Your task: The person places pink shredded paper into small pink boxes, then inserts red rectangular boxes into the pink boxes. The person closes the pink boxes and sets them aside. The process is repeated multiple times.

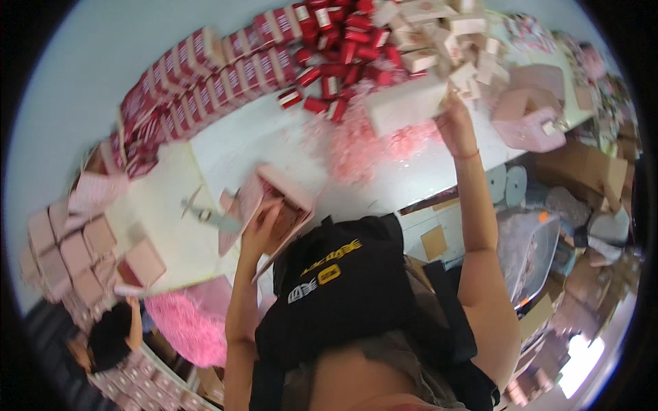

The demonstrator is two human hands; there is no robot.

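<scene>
My left hand (264,228) is inside and against an open pink cardboard box (293,187), tilted near the table's front edge; its contents are too blurred to name. My right hand (457,126) grips the right end of a white rectangular box or block (406,105), held over pink shredded paper (354,149). Behind it lie a heap of small red packages (349,54) and a heap of small cream boxes (419,60). A pair of scissors or a similar tool with a grey-green part (213,216) lies left of the pink box.
Stacked red-and-pink boxes (226,87) line the table's far left side. Pink boxes (77,251) are piled at the left, beside another person (110,336). A pink bag of shreds (190,323) stands below the table edge. An open pink container (529,118) and a clear plastic tub (529,251) are at right.
</scene>
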